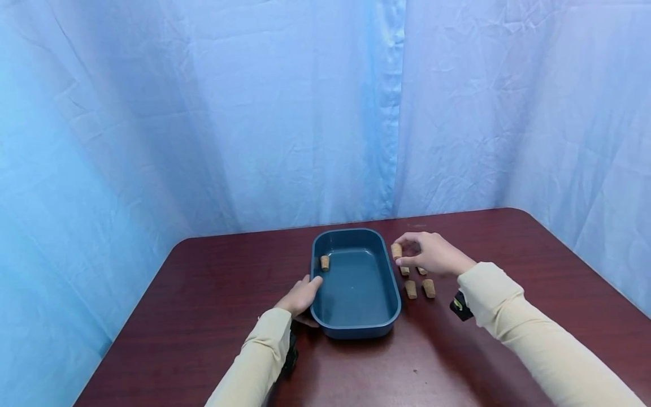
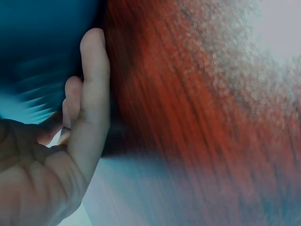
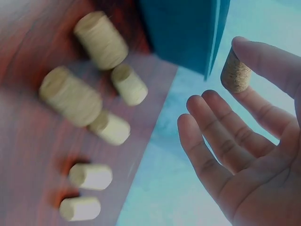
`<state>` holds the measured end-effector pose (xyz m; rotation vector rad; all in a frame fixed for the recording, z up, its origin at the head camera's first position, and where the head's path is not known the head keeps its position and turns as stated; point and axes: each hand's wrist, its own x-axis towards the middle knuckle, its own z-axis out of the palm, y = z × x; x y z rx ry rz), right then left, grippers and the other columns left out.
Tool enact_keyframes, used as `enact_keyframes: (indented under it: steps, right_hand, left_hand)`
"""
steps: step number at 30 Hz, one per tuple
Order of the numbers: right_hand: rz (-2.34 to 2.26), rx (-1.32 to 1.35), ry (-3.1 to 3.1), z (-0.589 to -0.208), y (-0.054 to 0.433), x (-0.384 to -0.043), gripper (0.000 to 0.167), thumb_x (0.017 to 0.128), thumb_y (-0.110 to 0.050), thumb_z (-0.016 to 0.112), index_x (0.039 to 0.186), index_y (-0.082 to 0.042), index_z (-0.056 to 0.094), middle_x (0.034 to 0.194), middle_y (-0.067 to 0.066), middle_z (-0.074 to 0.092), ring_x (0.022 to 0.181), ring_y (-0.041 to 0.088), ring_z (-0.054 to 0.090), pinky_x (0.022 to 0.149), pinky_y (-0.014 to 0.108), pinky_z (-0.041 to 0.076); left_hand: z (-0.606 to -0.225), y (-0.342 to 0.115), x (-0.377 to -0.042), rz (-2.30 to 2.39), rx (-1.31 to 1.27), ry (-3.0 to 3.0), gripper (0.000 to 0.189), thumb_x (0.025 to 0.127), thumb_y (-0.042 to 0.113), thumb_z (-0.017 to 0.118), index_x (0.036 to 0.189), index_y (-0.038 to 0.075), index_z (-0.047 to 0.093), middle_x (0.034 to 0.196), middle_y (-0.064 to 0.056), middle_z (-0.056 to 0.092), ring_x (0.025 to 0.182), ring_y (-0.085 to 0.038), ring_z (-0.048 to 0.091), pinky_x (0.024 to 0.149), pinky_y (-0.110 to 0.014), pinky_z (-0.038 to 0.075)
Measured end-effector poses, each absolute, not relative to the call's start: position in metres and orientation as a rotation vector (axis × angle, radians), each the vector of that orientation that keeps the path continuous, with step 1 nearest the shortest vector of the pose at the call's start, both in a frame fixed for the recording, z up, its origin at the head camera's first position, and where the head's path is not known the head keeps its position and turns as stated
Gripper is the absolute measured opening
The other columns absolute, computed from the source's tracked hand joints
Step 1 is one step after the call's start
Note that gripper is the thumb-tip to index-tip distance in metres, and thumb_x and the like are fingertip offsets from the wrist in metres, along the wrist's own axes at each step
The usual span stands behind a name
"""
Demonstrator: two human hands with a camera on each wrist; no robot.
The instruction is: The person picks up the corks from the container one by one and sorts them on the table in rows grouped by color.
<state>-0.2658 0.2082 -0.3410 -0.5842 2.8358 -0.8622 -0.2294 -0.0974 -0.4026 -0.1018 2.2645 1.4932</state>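
A deep blue rectangular tray [image 1: 353, 291] stands on the table, with one cork stopper [image 1: 325, 263] upright inside near its left wall. My left hand [image 1: 301, 294] holds the tray's left side, thumb over the rim and fingers along the outside wall. In the left wrist view those fingers [image 2: 95, 77] lie against the blue wall. Just right of the tray, my right hand [image 1: 432, 252] pinches another cork stopper [image 3: 236, 74] between thumb and index finger, raised above the table. Its other fingers are spread. Below it stand several cork stoppers [image 1: 429, 288], partly hidden by the hand in the head view.
The dark red wooden table [image 1: 218, 316] has rounded far corners. Pale blue curtains [image 1: 305, 113] hang behind it and along both sides. The table corks [image 3: 82, 208] stand in pairs close to the tray's right side.
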Motion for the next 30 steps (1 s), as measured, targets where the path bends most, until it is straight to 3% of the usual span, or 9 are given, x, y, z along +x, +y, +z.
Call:
enact_keyframes:
  steps: [6,15,30]
  right_hand:
    - [-0.861,-0.567,2.851,-0.348,0.234,-0.259,0.035,0.093,-0.021,0.075,0.122,-0.004,0.067,0.107,0.011,0.068,0.096,0.026,0.063,0.072,0.038,0.057]
    - [-0.819,-0.58,2.891,-0.367,0.273,-0.251,0.036,0.09,-0.018,0.078,0.119,-0.001,0.067,0.106,0.012,0.069,0.094,0.029,0.067,0.078,0.046,0.058]
    - [-0.718,-0.492,2.831,-0.388,0.302,-0.241,0.039,0.084,-0.013,0.081,0.117,0.002,0.067,0.1,0.009,0.066,0.093,0.029,0.066,0.08,0.047,0.058]
  left_hand:
    - [-0.402,-0.098,-0.227,1.496,-0.098,2.261,0.07,0.106,0.035,0.034,0.161,-0.001,0.013,0.159,-0.027,0.016,0.109,-0.046,0.057,0.064,-0.05,0.065]
    - [-0.4,-0.097,-0.226,1.485,-0.108,2.267,0.07,0.105,0.035,0.035,0.161,-0.001,0.013,0.158,-0.027,0.018,0.108,-0.044,0.057,0.064,-0.049,0.065]
    - [-0.4,-0.096,-0.225,1.461,-0.094,2.281,0.072,0.104,0.036,0.035,0.162,-0.001,0.012,0.16,-0.026,0.015,0.108,-0.043,0.056,0.064,-0.048,0.065]
